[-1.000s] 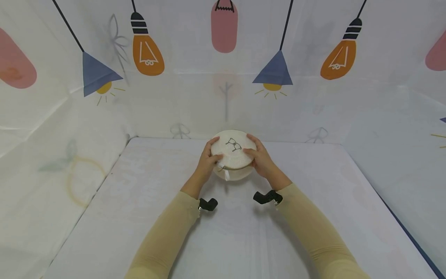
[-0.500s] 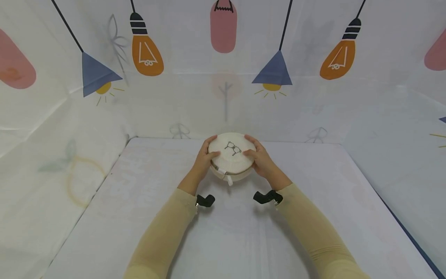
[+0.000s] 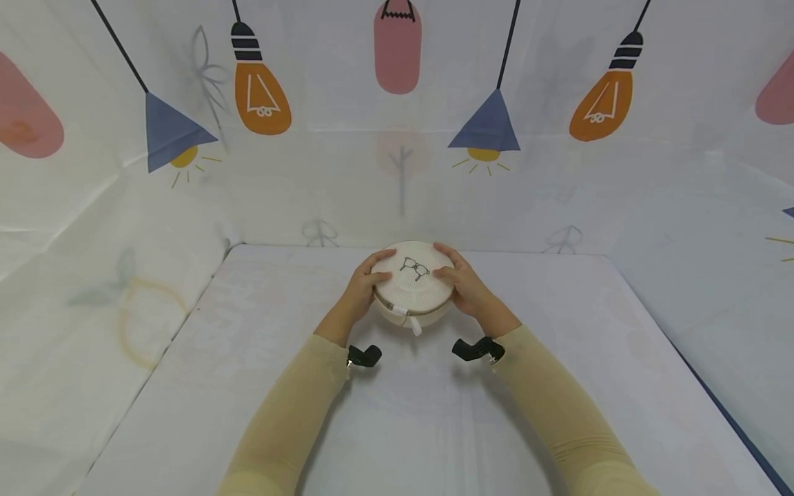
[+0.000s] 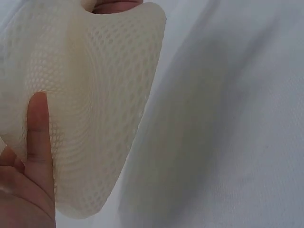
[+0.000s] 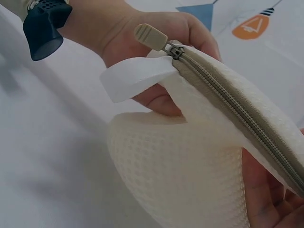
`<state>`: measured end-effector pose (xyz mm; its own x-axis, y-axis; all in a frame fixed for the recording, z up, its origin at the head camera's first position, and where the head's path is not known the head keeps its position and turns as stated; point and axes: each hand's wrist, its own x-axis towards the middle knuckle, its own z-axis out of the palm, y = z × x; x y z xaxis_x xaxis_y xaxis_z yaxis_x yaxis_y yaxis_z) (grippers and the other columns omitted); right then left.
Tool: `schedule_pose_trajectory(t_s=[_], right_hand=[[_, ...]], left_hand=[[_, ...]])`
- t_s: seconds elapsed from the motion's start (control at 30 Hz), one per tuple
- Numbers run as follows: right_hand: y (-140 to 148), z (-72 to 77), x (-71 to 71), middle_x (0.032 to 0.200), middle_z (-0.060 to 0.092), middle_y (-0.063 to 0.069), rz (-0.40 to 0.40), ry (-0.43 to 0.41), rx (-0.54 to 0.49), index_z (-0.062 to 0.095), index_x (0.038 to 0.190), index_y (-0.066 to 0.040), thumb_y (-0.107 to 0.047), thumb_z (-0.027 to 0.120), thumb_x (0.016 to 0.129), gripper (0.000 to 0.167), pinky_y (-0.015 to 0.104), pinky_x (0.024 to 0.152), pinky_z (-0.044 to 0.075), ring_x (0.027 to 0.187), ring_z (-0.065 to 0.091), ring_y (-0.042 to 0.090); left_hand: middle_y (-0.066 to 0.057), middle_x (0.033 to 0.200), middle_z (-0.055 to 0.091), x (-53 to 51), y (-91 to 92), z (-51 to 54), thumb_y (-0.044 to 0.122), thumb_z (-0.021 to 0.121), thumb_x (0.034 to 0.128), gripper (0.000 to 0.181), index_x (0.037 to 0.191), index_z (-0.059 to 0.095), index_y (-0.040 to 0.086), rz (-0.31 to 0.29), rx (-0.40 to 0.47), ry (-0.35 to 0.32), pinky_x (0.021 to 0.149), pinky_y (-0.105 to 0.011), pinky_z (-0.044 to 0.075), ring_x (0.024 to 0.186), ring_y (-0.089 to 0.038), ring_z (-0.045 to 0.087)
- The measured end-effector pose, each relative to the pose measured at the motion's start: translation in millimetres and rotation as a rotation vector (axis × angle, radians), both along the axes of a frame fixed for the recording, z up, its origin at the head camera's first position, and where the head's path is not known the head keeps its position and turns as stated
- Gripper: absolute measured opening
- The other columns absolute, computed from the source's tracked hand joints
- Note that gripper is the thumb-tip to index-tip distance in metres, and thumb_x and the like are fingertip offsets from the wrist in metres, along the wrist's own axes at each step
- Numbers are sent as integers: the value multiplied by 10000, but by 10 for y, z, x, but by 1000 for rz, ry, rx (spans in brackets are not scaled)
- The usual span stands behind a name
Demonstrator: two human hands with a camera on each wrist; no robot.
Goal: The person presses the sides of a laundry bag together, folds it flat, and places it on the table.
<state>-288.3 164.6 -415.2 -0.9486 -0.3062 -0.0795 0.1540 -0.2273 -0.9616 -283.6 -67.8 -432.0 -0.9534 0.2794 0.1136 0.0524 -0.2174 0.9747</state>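
Left hand [image 3: 361, 291] grips the zippered mesh pouch [image 3: 413, 291] — right hand [image 3: 469, 287] too.

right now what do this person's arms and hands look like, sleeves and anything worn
The left sleeve and right sleeve are long, plain and beige, the right with fine lines across it. The left hand and right hand show no gloves. A dark, bent piece sits at each wrist, left and right; the left one has small holes. No cables show.
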Motion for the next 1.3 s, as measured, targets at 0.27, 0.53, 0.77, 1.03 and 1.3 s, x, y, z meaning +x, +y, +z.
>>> schedule_pose_trajectory(t_s=[0.27,0.53,0.77,1.03,1.3], right_hand=[[0,-8,-19,1624,269,29,-50,-1,0,238,1599,-195,-31,504,988,686,217,833,511,1246,504,198],[-37,7,5,1644,241,39,-69,22,31,276,1592,-225,-28,494,1012,651,244,858,507,1361,430,277],[-68,24,27,1664,179,34,-77,98,157,252,1602,-220,-49,511,1021,658,286,904,492,1356,427,285],[-80,45,35,1652,177,87,-30,138,343,202,1611,-294,-197,514,1053,646,372,753,558,1055,553,277],[-76,15,34,1646,206,84,-37,110,166,169,1618,-230,-124,483,1050,657,307,867,544,1291,482,307]], left_hand=[[-105,1593,326,11,36,58,-121,468,893,578,1462,449,-20,6,122,-76,920,-203,503,1266,-235,500],[-86,1604,298,29,40,88,-132,463,903,589,1476,430,0,59,207,-110,833,-209,546,1099,-173,590],[-81,1592,313,50,62,101,-143,456,896,597,1467,444,31,85,307,-113,881,-239,545,1208,-261,556],[-93,1582,323,63,63,97,-162,426,879,602,1447,453,34,96,397,-119,915,-258,535,1268,-274,521],[-92,1594,305,91,112,53,-190,379,856,650,1441,439,86,25,467,-182,914,-263,536,1321,-282,472]])
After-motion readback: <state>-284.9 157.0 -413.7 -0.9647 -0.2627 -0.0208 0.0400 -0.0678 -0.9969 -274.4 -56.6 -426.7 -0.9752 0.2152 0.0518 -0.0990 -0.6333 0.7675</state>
